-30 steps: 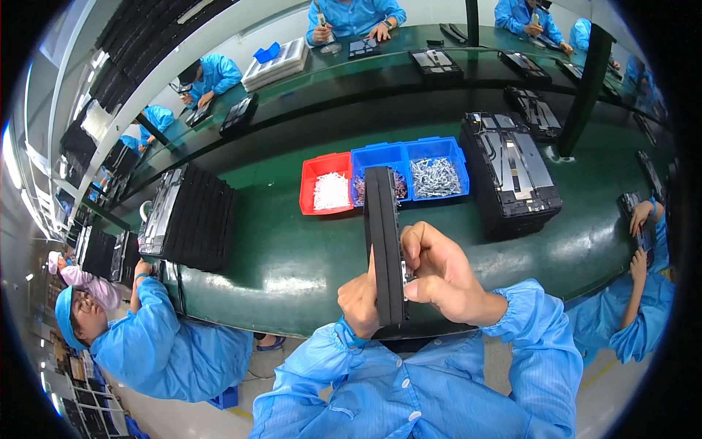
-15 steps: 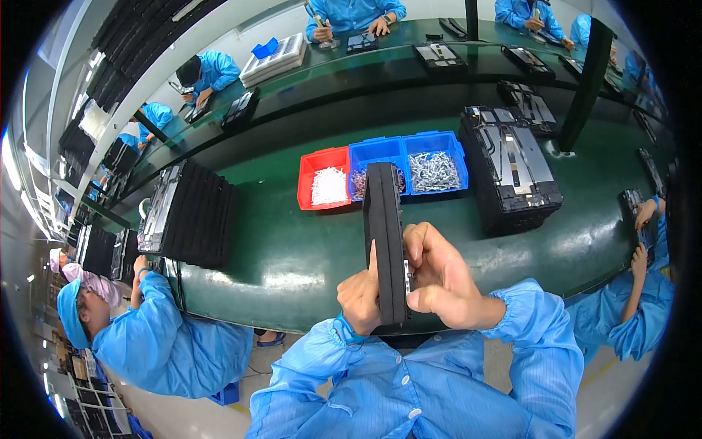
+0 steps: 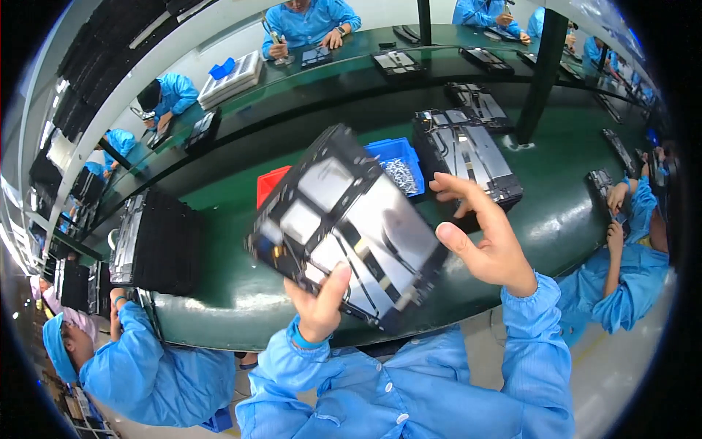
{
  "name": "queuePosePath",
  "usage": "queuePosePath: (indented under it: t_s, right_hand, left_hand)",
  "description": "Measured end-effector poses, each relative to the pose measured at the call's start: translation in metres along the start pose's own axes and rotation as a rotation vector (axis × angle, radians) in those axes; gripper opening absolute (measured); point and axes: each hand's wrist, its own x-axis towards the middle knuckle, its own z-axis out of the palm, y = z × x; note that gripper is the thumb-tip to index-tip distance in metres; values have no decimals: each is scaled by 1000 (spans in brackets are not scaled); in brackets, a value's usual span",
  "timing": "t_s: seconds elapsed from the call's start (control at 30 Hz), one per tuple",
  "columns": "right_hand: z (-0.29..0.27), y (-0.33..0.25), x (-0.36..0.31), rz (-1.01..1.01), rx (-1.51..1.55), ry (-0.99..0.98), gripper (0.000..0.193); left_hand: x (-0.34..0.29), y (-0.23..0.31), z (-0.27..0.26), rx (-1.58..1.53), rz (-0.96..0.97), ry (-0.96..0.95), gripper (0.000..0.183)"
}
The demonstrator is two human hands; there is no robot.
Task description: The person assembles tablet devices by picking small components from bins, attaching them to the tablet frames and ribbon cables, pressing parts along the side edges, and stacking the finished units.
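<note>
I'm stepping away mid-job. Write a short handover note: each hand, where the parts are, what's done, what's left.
Left hand: grips the lower edge of the flat black panel, thumb on its face.
Right hand: open, fingers spread by the panel's right edge; contact cannot be told.
Panel: tilted in the air over the green bench, its face with silver patches toward the camera.
Blue bin of small metal parts and red bin sit behind it; stacks of like panels stand right and left.
Done: panel lifted off the bench.
Left: it is not yet set down on either stack.
</note>
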Motion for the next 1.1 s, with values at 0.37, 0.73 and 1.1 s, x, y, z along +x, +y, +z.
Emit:
queuePosePath:
  t_s: [0.37,0.73,1.1]
  right_hand:
    - [-85,75,-2,484,368,339,43]
    - [-105,128,37,693,115,324,48]
    - [-140,196,55,820,358,426,66]
  left_hand:
    - [66,-72,109,210,-146,-505,52]
    - [90,-118,135,701,200,-348,45]
    - [80,-123,112,649,126,-363,59]
